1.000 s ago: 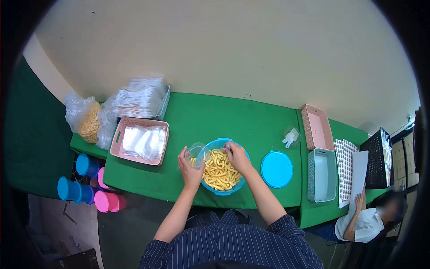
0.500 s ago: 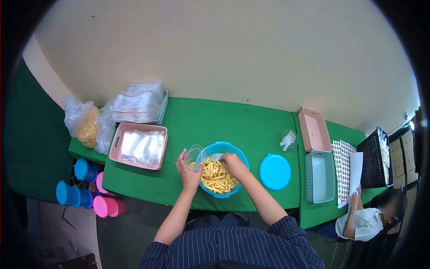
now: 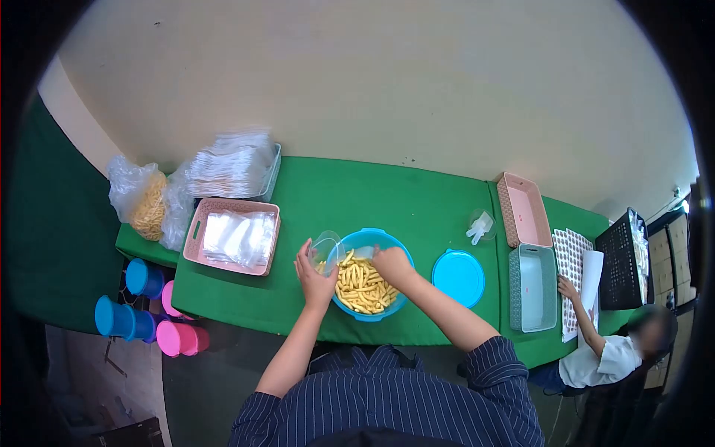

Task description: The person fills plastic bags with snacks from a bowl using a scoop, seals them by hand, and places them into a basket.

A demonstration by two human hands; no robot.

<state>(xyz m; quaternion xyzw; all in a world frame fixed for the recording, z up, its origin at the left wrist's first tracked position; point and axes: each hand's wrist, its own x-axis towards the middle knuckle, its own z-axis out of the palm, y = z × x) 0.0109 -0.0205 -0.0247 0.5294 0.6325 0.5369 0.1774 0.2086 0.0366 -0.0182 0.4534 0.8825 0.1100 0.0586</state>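
A blue bowl (image 3: 363, 317) full of yellow stick-shaped snacks (image 3: 363, 287) stands near the front edge of the green table. Over its left rim, my left hand (image 3: 316, 279) grips a clear plastic cup (image 3: 328, 252), tilted toward the bowl, with a few snacks showing in it. My right hand (image 3: 393, 266) is closed above the bowl's upper right part, around a whitish translucent scoop (image 3: 365, 252) that touches the snacks; its handle is hidden in the fingers.
Left: a pink basket (image 3: 192, 246) of clear bags, stacked white packets (image 3: 231, 164) and bagged snacks (image 3: 149, 208). Right: a blue lid (image 3: 458, 279), a clear container (image 3: 482, 225), pink and grey baskets (image 3: 533, 289), sticker sheets (image 3: 570, 261), a black basket (image 3: 618, 272) and a seated person (image 3: 607, 357).
My right hand has shifted slightly right and up with the scoop, its elbow farther out. The other person's one hand has moved left onto the sticker sheets.
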